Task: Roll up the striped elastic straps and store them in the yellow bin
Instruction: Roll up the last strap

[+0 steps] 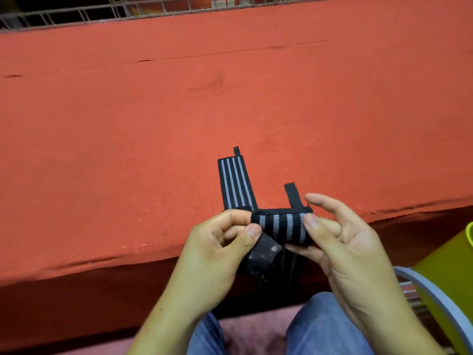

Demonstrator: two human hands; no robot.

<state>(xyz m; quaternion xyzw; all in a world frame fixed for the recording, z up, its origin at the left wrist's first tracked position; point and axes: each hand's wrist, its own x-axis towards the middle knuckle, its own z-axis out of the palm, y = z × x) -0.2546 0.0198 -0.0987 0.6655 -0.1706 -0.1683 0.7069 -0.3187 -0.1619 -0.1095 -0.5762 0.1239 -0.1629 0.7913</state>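
Observation:
A rolled black strap with grey stripes (281,228) is held between both hands just over the near edge of the red table. My left hand (217,252) pinches its left end with thumb and curled fingers. My right hand (340,239) grips its right end, thumb on top, fingers beneath. A dusty black hook-and-loop tab (261,254) hangs below the roll. A second striped strap (235,185) lies flat on the table, running away from my hands, its near end hidden behind them. The yellow bin (450,272) shows only partly at the right edge.
The red felt-covered table (179,111) fills most of the view. A metal wire rack (102,14) runs along its far side. A grey curved rail (435,298) passes in front of the bin. My knees in blue jeans (325,329) are below.

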